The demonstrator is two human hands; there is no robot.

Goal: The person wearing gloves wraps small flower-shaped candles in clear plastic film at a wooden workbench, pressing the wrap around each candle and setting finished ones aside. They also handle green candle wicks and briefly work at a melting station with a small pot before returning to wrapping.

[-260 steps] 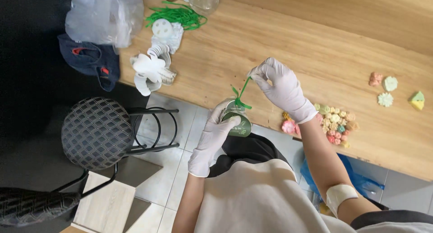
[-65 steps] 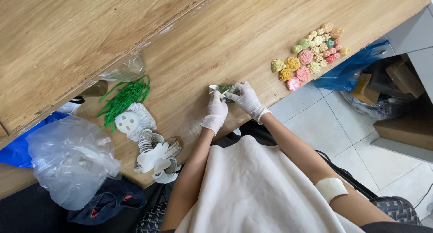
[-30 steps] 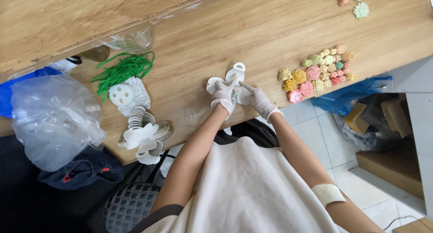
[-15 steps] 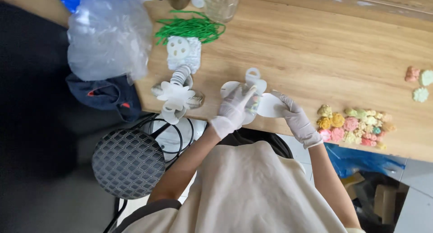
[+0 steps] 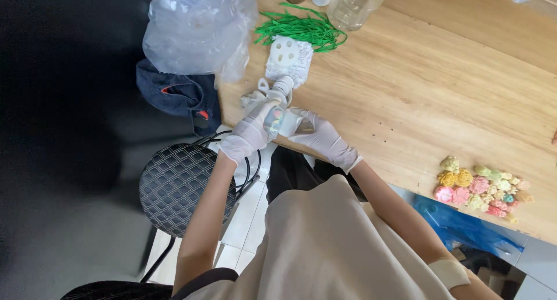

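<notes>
Both gloved hands close on a white plastic mould (image 5: 282, 121) at the surface's (image 5: 441, 85) near edge: left hand (image 5: 253, 130) wrapped round it, right hand (image 5: 321, 137) pinching its side. Held half over the edge, it could slip from smooth gloves onto the stool (image 5: 185, 187).

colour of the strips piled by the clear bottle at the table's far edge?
Bright green strips, lying loose beside the clear bottle; head view shows them best.
</notes>
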